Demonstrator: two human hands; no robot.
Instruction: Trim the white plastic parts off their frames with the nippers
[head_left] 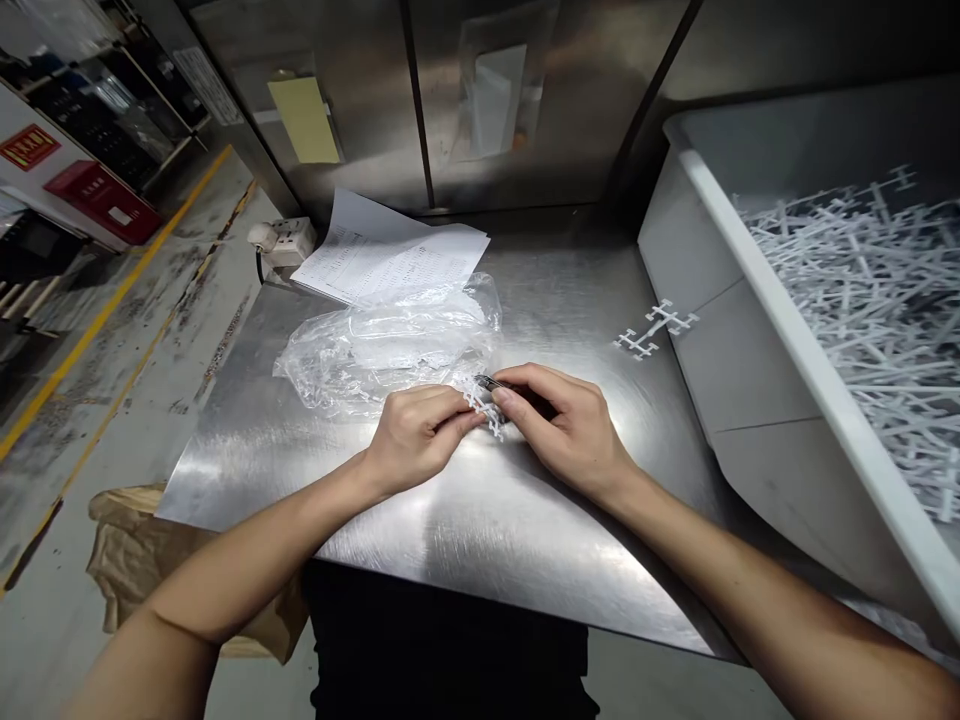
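Both my hands meet at the middle of a steel table (465, 520). My left hand (416, 435) is closed, pinching a small white plastic sprue piece (486, 408) between thumb and fingers. My right hand (564, 425) is closed round a small dark metal tool (491, 383), whose tip touches the white piece. Just behind my hands lies a crumpled clear plastic bag (390, 350) with small white parts in it.
A large white bin (750, 260) full of white plastic sprues stands at the right. One loose sprue (655, 330) lies beside it. Printed papers (390, 260) and a power strip (285, 240) sit at the back left. A brown bag (127, 570) lies on the floor, left.
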